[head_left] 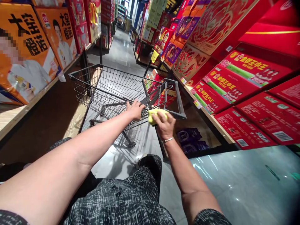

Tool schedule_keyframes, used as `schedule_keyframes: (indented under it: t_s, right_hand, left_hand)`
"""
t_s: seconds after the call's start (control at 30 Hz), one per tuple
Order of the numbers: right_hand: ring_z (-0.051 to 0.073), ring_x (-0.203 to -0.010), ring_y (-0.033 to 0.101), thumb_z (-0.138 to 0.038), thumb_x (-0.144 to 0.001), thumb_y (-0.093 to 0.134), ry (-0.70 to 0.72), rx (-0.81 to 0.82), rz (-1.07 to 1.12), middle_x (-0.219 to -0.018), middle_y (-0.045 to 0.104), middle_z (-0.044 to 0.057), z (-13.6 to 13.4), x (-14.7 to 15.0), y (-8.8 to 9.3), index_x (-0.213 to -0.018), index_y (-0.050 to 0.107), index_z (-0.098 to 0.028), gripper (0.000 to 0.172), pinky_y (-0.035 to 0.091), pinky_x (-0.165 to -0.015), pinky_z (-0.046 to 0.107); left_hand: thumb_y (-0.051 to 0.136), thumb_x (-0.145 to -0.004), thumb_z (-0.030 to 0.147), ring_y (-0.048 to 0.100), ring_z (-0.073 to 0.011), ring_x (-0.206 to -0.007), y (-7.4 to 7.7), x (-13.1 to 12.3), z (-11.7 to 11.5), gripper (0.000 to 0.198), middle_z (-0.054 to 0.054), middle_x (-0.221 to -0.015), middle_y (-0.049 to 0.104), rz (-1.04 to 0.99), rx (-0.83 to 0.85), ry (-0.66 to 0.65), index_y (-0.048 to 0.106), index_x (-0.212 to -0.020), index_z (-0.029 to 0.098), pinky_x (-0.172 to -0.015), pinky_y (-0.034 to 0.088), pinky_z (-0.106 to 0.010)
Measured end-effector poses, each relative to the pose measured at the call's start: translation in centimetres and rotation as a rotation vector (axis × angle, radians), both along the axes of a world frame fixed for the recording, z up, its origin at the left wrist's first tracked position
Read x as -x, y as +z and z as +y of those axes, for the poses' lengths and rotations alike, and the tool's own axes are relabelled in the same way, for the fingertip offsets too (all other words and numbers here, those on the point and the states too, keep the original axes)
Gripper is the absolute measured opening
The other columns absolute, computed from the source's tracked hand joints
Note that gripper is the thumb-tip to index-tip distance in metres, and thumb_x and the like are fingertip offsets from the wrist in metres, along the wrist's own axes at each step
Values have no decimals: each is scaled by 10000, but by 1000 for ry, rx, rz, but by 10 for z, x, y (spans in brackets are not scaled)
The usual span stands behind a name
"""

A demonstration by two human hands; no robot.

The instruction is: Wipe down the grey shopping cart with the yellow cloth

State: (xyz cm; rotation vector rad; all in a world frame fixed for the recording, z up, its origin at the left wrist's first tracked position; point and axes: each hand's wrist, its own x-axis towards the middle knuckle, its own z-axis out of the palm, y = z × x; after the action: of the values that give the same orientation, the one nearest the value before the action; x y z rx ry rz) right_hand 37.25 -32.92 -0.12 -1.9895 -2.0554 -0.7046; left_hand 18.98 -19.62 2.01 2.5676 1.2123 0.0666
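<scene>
A grey wire shopping cart [112,82] stands sideways in front of me, its handle [180,98] to the right and its basket showing bare wire mesh. My left hand [135,110] is on the near top rim of the basket, fingers bent over the rail and partly hidden. Just to its right, my right hand [166,123] grips a crumpled yellow cloth [154,115] and presses it to the same rim near the handle end. A pale bracelet [167,140] circles my right wrist.
Red cartons [231,82] are stacked along the right shelf, with purple packs [191,137] on its lower level. Orange boxes [30,47] line the left shelf. Beyond the cart, a grey-floored aisle [123,47] runs back between the shelves.
</scene>
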Motion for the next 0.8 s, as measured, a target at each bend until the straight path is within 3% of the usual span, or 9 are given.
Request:
schedule_keyframes:
  t_s: [0.13, 0.23, 0.3, 0.43, 0.6, 0.73, 0.8]
  right_hand:
    - [334, -1218, 416, -195, -908, 569, -146, -154, 16, -1358, 617, 63, -35, -40, 73, -1209, 704, -372, 375, 332, -941, 508]
    - [361, -1217, 424, -135, -853, 544, -265, -291, 88, -1360, 605, 83, -49, -56, 104, -1192, 707, -321, 421, 327, -950, 547]
    - [339, -1211, 468, -81, -780, 540, -168, -240, 177, -1344, 609, 93, -48, -60, 111, -1196, 703, -285, 491, 354, -975, 521]
    - [248, -1135, 586, -78, -742, 527, 160, 85, 419, -1228, 665, 71, -32, -52, 109, -1200, 691, -265, 522, 428, -992, 422]
    - [223, -1137, 596, -147, -818, 511, 240, 278, 514, -1221, 677, 55, -34, -27, 122, -1266, 654, -252, 482, 429, -1030, 395]
    - [211, -1097, 602, -241, -913, 499, 325, 520, 418, -1211, 683, 57, -31, 4, 145, -1287, 643, -243, 400, 451, -991, 341]
    - [214, -1098, 576, -212, -926, 472, 332, 493, 305, -1250, 664, 58, -14, 23, 151, -1304, 636, -249, 413, 443, -975, 331]
  left_hand:
    - [603, -765, 127, 28, -373, -1553, -3, 7, -3, 725, -124, -1605, 334, -46, -46, -15, 445, -1461, 252, -1161, -6, -751]
    - [599, -755, 117, 34, -378, -1550, -6, 16, -3, 708, -113, -1592, 354, -84, -56, -35, 469, -1441, 239, -1186, 2, -719]
    - [596, -756, 132, 46, -383, -1548, -8, 23, -2, 675, -105, -1573, 381, -109, -64, -47, 495, -1415, 239, -1183, -2, -726]
    - [582, -761, 179, 68, -389, -1543, -17, 37, 4, 629, -86, -1540, 421, -151, -68, -86, 521, -1383, 248, -1173, -5, -741]
    - [428, -939, 393, -14, -353, -1556, -21, 60, 10, 445, -98, -1633, 296, -195, -27, -74, 572, -1323, 221, -1210, -12, -657]
    - [273, -987, 595, -93, -350, -1550, -11, 73, 2, 604, -112, -1674, 195, -226, 50, 35, 626, -1245, 177, -1214, -48, -626]
    - [262, -996, 579, -96, -362, -1547, -4, 75, -7, 597, -95, -1669, 221, -244, 44, 77, 621, -1279, 195, -1189, -79, -666]
